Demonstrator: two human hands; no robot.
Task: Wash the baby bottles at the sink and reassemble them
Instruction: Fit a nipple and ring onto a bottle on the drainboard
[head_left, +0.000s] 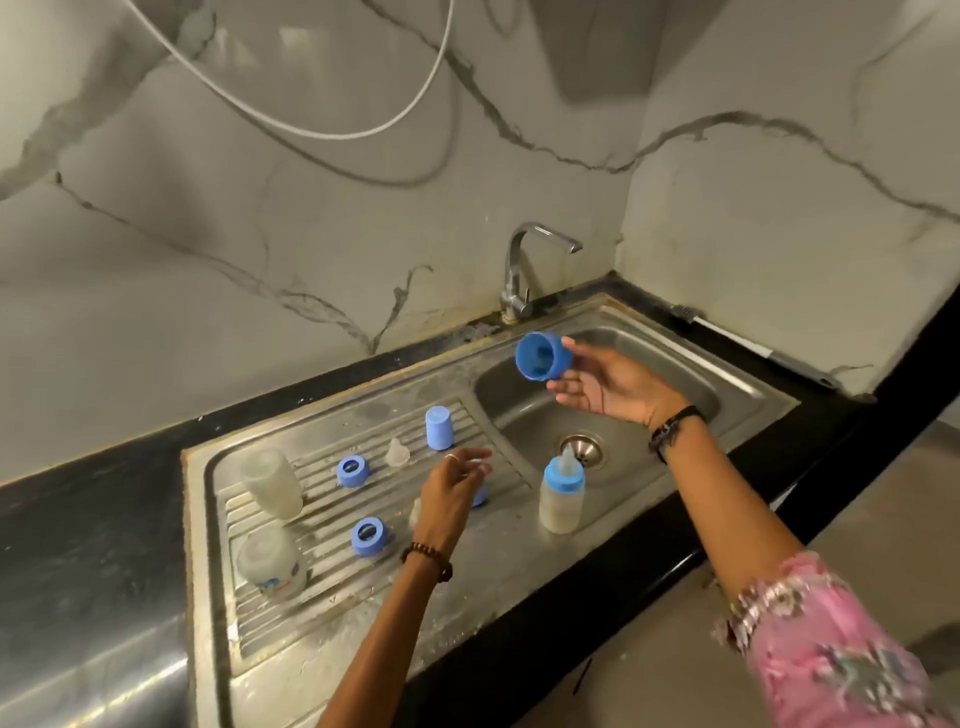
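My right hand (608, 387) holds a blue bottle cap (542, 356) over the sink basin (685, 374), its open side facing me. My left hand (451, 491) hovers over the ribbed drainboard (322, 499) with fingers loosely curled and nothing in it. One assembled bottle (562, 491) with blue collar and teat stands on the sink's front rim. Two cloudy bottle bodies (272, 483) (271, 564) stand upside down at the drainboard's left. Two blue collars (353, 471) (368, 537), a clear teat (397, 453) and another blue cap (439, 427) lie between. A blue part (480, 494) shows partly behind my left hand.
A chrome tap (524, 270) rises behind the basin, and no water is running. The drain (584, 449) sits at the basin's near side. A long brush (753, 345) lies on the black counter by the right wall. A white cable (332, 135) hangs on the marble wall.
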